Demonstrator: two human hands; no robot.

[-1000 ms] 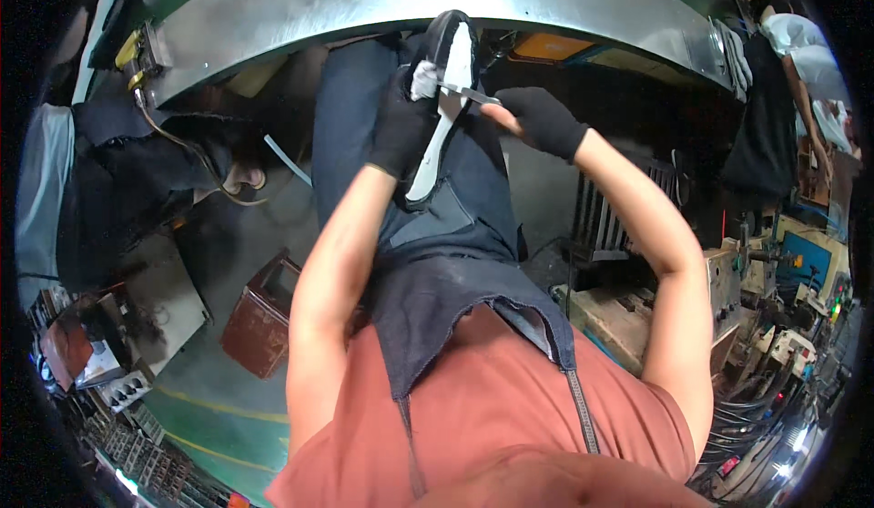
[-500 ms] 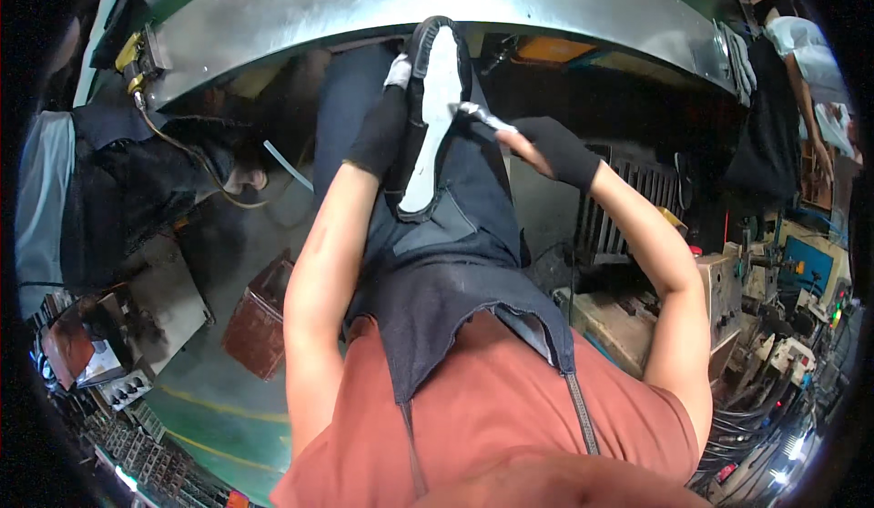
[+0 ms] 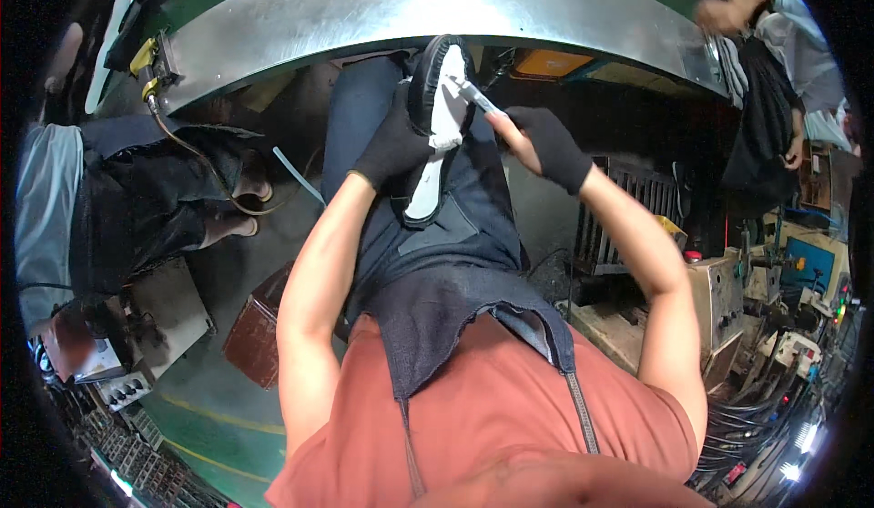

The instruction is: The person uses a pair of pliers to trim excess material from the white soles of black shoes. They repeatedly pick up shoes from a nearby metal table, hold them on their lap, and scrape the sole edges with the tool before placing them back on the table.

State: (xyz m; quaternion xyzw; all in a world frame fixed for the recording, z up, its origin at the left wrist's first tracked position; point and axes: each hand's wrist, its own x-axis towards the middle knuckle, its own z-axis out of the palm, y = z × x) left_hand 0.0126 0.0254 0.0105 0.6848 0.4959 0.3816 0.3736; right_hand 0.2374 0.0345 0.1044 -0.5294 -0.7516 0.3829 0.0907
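- Upper centre of the frame: shoe [image 3: 446,112] above the lap [image 3: 437,235], far end at the near edge of the table [image 3: 319,12].
- Left hand [image 3: 397,144] along the shoe's left side.
- Right hand [image 3: 543,148] right of it, tool [image 3: 482,100] reaching between.
- Left: co-worker [image 3: 137,198].
- Lower left: box [image 3: 259,335] on the floor [image 3: 218,426].
- Upper right: another co-worker [image 3: 806,71], beside the table's end.
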